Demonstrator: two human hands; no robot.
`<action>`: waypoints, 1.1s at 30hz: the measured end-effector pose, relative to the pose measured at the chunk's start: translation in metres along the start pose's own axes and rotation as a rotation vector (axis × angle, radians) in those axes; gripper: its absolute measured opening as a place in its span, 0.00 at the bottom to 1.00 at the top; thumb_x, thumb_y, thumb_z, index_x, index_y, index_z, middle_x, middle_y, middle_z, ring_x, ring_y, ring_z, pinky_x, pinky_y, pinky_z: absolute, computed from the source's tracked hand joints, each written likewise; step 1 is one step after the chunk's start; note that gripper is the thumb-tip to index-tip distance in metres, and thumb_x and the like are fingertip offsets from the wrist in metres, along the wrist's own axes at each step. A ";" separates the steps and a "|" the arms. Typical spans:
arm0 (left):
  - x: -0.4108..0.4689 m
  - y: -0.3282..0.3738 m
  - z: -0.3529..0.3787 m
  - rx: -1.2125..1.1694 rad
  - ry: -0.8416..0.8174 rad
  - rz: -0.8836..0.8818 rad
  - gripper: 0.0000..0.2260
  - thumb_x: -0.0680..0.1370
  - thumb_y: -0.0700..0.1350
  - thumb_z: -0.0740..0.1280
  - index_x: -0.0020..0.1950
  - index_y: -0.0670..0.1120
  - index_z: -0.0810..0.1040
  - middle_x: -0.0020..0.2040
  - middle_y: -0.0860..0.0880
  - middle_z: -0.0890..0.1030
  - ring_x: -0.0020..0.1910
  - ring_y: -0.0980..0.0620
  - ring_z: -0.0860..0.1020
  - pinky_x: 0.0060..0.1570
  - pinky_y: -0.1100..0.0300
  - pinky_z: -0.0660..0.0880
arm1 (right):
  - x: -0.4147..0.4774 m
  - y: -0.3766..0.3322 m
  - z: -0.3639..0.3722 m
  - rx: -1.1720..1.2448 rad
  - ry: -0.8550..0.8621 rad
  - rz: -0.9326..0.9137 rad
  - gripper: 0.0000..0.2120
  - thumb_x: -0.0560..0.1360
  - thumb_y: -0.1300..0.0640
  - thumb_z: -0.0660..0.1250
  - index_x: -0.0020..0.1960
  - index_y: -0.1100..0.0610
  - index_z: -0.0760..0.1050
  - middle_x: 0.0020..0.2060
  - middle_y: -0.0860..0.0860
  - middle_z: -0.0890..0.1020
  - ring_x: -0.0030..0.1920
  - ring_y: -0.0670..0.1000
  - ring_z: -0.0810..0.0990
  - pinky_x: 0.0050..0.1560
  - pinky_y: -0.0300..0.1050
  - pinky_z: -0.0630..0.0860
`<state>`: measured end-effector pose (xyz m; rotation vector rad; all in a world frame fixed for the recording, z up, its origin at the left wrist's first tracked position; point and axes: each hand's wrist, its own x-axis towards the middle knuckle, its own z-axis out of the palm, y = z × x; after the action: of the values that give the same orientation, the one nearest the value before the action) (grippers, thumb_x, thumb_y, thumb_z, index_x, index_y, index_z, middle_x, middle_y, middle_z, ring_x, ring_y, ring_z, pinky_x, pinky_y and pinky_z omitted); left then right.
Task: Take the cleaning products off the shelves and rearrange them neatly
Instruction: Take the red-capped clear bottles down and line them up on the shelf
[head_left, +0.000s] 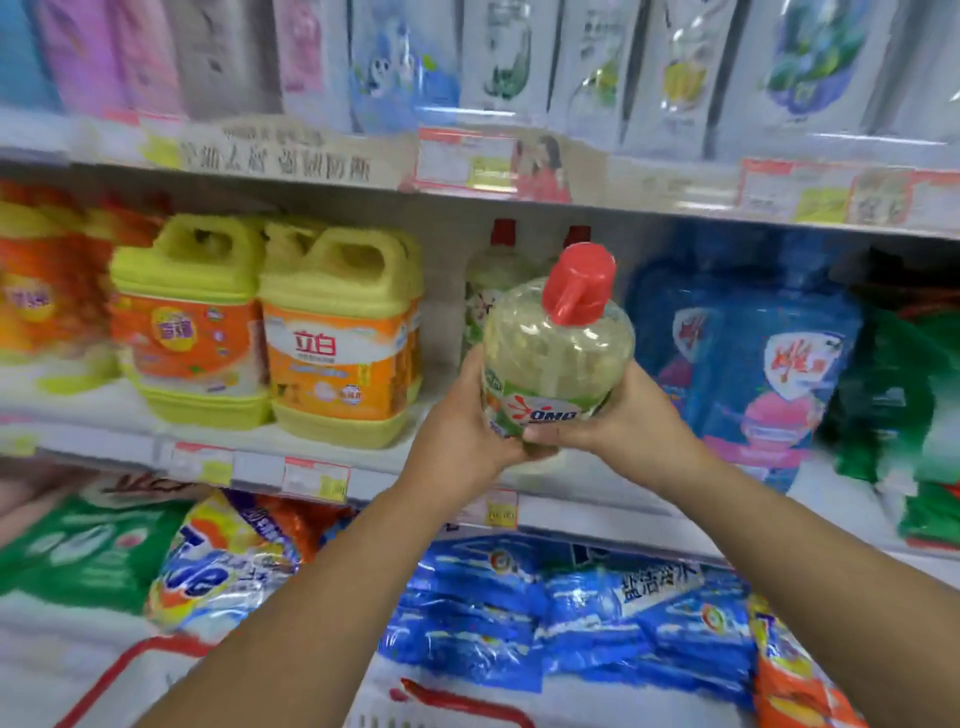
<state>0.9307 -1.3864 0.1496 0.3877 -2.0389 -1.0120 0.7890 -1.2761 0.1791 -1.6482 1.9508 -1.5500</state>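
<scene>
A clear OMO bottle (558, 358) with pale yellow liquid and a red cap is held in front of the middle shelf (249, 457), tilted toward me. My left hand (462, 421) grips its lower left side. My right hand (623, 415) grips its lower right side and base. Behind it on the shelf stand two similar red-capped bottles (498, 275). To their left sit yellow detergent jugs (337, 338) with orange labels.
Blue pouches (748, 353) and green bags (904, 395) fill the shelf's right side. Refill pouches (498, 57) line the top shelf. Below lie blue detergent bags (545, 613) and a Tide bag (223, 561). A red-rimmed basket (130, 670) sits at the bottom.
</scene>
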 end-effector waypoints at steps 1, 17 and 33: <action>0.006 -0.007 -0.002 0.022 -0.003 -0.007 0.40 0.62 0.50 0.83 0.63 0.67 0.62 0.47 0.74 0.77 0.47 0.75 0.75 0.40 0.78 0.70 | 0.007 0.004 0.006 0.003 -0.008 0.001 0.45 0.58 0.57 0.85 0.70 0.55 0.70 0.58 0.47 0.83 0.60 0.45 0.81 0.60 0.42 0.78; 0.012 -0.090 -0.016 0.911 -0.165 0.160 0.42 0.64 0.81 0.52 0.69 0.58 0.73 0.68 0.59 0.76 0.64 0.56 0.75 0.62 0.57 0.69 | 0.094 0.048 0.029 0.040 -0.001 0.289 0.16 0.72 0.53 0.76 0.50 0.42 0.70 0.48 0.41 0.82 0.51 0.46 0.82 0.59 0.51 0.78; 0.013 -0.116 -0.005 0.832 0.076 0.391 0.31 0.68 0.77 0.58 0.48 0.54 0.85 0.45 0.57 0.85 0.44 0.55 0.82 0.46 0.57 0.76 | 0.125 0.080 0.070 -0.029 0.234 0.255 0.39 0.74 0.46 0.72 0.77 0.50 0.55 0.66 0.47 0.77 0.57 0.47 0.75 0.52 0.44 0.72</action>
<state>0.9179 -1.4699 0.0683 0.4091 -2.2665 0.1184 0.7372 -1.4276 0.1453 -1.2127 2.2057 -1.6805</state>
